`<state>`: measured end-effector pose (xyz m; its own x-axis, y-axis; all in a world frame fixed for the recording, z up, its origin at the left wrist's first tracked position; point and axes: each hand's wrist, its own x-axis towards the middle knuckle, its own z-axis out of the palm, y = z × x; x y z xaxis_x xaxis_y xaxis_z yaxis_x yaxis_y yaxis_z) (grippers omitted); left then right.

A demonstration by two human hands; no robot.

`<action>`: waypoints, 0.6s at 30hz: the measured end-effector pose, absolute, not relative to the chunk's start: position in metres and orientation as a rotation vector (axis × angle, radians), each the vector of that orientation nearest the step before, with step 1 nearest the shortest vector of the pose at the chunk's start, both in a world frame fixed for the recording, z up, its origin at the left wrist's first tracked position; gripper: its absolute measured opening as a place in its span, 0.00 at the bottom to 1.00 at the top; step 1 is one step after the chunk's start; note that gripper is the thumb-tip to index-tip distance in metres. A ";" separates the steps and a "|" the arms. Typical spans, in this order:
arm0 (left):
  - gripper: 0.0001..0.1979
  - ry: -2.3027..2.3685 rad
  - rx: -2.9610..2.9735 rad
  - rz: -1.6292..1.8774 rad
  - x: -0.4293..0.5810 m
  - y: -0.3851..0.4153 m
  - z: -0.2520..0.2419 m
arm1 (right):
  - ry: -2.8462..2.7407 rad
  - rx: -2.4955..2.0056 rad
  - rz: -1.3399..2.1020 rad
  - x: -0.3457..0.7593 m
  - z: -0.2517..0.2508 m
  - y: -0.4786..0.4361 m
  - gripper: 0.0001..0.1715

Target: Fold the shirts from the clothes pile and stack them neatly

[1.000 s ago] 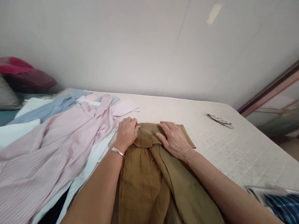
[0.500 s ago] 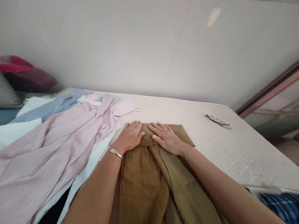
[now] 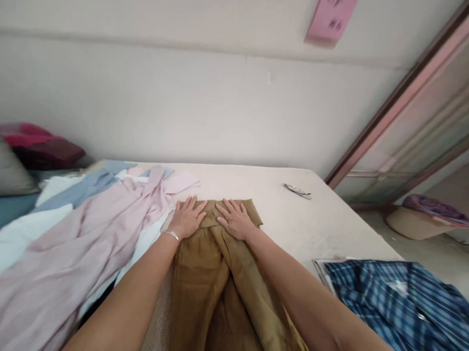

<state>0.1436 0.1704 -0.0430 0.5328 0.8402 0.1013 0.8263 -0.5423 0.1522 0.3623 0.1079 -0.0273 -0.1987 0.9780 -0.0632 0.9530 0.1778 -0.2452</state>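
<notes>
An olive-brown garment (image 3: 200, 271) with a wide waistband lies lengthwise in front of me on the pale bed (image 3: 300, 224). My left hand (image 3: 187, 218) presses flat on the left part of the waistband, fingers spread, a silver bracelet on the wrist. Flat on the right part of the same band rests my right hand (image 3: 237, 220), its fingers apart. Neither hand grips the cloth. Gathers run down from the band, and one side panel overlaps the other. My right forearm hides some of the garment's right side.
Left of me lie a pink ribbed garment (image 3: 103, 229) and other pale clothes. Eyeglasses (image 3: 297, 191) rest on the bed at the right. A blue plaid garment (image 3: 406, 297) is at the lower right. Behind the bed stands a white wall (image 3: 168, 105).
The camera view has swung right and up, bringing the plaid garment and a pink wall paper into view. Both hands stay on the waistband, the right hand's fingers now more spread.
</notes>
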 end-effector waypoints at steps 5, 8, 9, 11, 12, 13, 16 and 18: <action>0.27 1.307 2.706 -0.007 0.100 0.074 -0.020 | -2.249 -1.768 0.621 0.383 0.020 -0.007 0.38; 0.27 1.197 2.761 0.039 0.049 -0.017 -0.018 | -2.167 -1.741 0.478 0.409 0.020 -0.119 0.35; 0.28 1.170 2.771 0.041 0.034 -0.047 -0.019 | -2.157 -1.755 0.425 0.416 0.017 -0.155 0.34; 0.35 1.113 2.821 0.049 0.010 -0.103 -0.021 | -2.211 -1.777 0.320 0.421 0.010 -0.216 0.40; 0.39 1.094 2.843 0.046 0.003 -0.127 -0.022 | -2.259 -1.792 0.262 0.420 0.007 -0.240 0.45; 0.42 1.081 2.862 0.039 -0.001 -0.147 -0.023 | -2.317 -1.808 0.206 0.417 0.005 -0.259 0.50; 0.45 1.052 2.901 -0.023 0.002 -0.185 -0.025 | -2.494 -1.809 0.051 0.403 0.005 -0.290 0.61; 0.45 1.020 2.941 -0.031 0.009 -0.193 -0.025 | -2.588 -1.748 -0.039 0.394 0.006 -0.294 0.64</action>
<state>0.0087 -0.1935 -0.0254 0.7852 0.6187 -0.0280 0.6192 -0.7850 0.0201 0.3936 -0.2940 0.0058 -0.3735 0.9272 0.0294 0.9276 0.3734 0.0106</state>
